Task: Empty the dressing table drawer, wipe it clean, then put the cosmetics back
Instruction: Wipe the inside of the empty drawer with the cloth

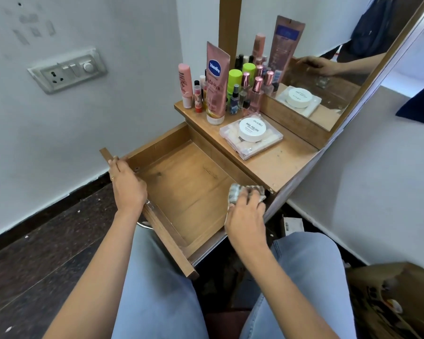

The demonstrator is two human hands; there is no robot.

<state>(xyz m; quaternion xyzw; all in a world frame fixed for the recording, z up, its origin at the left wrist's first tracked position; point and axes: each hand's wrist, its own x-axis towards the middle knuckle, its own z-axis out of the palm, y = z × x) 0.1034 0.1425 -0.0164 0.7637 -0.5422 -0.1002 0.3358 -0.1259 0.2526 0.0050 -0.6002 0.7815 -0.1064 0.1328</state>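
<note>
The wooden drawer (181, 182) is pulled out and holds nothing. My left hand (126, 182) grips the top of its front panel near the left corner. My right hand (246, 214) holds a crumpled grey-and-white cloth (235, 193) against the drawer's right side, by the tabletop's front corner. On the dressing table top (282, 165) stand several cosmetics: a pink Vaseline tube (216, 84), a pink bottle (185, 85), green-capped bottles (235, 81) and rose-capped perfume bottles (256, 94). A white nail polish jar (252, 129) sits on a clear plastic box (251, 139).
A mirror (328, 77) stands at the back right of the table. A switch and socket plate (67, 70) is on the left wall. My legs in light jeans are below the drawer. A brown cardboard item (397, 297) lies at lower right on the dark floor.
</note>
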